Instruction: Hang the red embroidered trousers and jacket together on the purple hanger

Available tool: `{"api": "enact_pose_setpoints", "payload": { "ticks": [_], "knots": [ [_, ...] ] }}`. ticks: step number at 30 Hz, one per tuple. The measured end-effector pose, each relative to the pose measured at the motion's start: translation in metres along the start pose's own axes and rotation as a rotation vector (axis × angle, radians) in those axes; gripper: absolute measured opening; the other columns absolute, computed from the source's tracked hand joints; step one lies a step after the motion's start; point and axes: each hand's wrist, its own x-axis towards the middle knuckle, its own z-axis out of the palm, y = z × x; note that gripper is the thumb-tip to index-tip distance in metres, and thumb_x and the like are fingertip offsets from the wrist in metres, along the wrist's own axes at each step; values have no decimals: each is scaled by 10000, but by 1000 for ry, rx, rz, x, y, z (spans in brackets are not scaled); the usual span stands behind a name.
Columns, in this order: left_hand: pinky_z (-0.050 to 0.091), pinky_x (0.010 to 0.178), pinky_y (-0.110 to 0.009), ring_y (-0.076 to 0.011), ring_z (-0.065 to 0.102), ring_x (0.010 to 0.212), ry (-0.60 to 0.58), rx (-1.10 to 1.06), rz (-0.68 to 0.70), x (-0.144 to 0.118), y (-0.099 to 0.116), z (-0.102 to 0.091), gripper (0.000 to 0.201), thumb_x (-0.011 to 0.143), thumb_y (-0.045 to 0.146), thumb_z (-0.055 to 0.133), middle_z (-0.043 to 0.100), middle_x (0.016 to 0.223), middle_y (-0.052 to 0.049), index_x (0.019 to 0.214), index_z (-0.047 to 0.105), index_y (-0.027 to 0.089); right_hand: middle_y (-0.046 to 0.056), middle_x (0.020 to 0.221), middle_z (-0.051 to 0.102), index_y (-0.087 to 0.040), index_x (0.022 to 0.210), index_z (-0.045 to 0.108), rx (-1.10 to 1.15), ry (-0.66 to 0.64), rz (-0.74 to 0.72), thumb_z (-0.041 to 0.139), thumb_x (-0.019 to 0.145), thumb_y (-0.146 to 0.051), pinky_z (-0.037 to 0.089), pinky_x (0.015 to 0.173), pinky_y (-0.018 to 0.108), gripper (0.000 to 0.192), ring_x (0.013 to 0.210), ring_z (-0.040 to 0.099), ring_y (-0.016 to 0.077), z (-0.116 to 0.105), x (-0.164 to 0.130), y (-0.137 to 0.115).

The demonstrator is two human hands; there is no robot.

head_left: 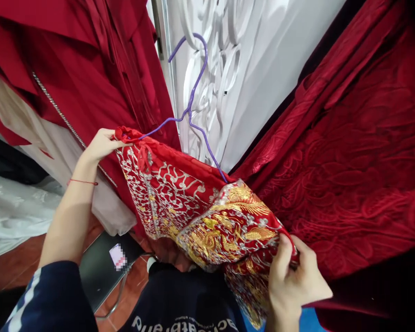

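Fingers (108, 138) and (282, 251) apparently pinch embroidered garment (180, 193) on hanger (193, 92).

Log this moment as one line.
left hand: grips shoulder end of embroidered red garment | right hand: pinches its gold-embroidered fold | purple hanger: inside garment, hook free | backdrop: red curtain

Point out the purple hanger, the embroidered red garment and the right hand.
purple hanger (193, 87), head view, on the twisted neck below the hook.
embroidered red garment (169, 189), head view, on the silver-patterned panel.
right hand (293, 276), head view, on the back of the hand.
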Motion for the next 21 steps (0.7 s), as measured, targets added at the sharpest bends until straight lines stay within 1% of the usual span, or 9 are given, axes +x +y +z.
{"api": "enact_pose_setpoints", "payload": {
  "ticks": [3,6,9,11,13,15,16,18,21],
  "knots": [
    [518,906,-394,-174,607,770,-45,12,52,-1,8,-7,565,504,545,876,751,774,-31,833,780,96,80,651,735,-108,857,772,-59,53,98,647,927,-383,409,459,234,310,442,595,143,-3,-24,16],
    [524,904,-371,-175,624,831,-80,-4,63,0,12,-12,605,539,527,876,771,885,-44,937,778,82,72,594,703,-105,848,780,-82,86,143,673,902,-358,386,433,236,280,408,547,135,-14,-41,26],
    [517,928,-366,-166,630,869,-127,-28,60,2,11,-12,589,598,469,879,770,919,-36,994,756,52,31,527,645,-124,860,778,-34,107,135,700,880,-280,354,405,230,175,378,496,119,-34,-59,21],
    [509,944,-361,-143,628,855,-155,-54,48,3,9,-11,526,656,386,872,767,908,-13,1025,739,36,20,530,638,-137,871,766,19,90,82,700,875,-218,336,391,234,104,374,496,118,-50,-77,6],
    [509,945,-347,-124,626,835,-184,-91,19,3,8,-8,474,691,298,861,765,893,11,1059,725,32,22,571,668,-150,880,739,99,12,-23,697,865,-153,354,394,239,44,395,540,128,-66,-98,-16],
    [512,937,-326,-111,625,830,-199,-133,-27,2,9,-6,465,700,245,856,766,884,29,1089,714,34,27,634,707,-160,909,702,228,-113,-137,692,861,-113,422,429,241,68,443,608,144,-80,-121,-40],
    [514,933,-314,-104,625,830,-198,-152,-51,1,11,-6,467,701,232,856,767,883,37,1100,710,37,31,663,720,-161,933,683,296,-188,-165,679,873,-109,457,455,241,80,466,633,150,-87,-132,-52],
    [514,927,-289,-90,624,831,-187,-176,-84,-4,16,-6,472,702,225,857,768,889,54,1110,703,45,42,697,728,-153,983,652,389,-339,-139,637,912,-124,496,491,242,78,484,653,153,-101,-153,-70],
    [504,930,-260,-69,621,830,-178,-163,-98,-13,25,-10,468,703,234,855,768,904,72,1105,698,54,66,754,737,-145,1037,629,417,-484,-42,555,963,-133,499,494,235,105,496,661,150,-125,-176,-82]
  ]
}}
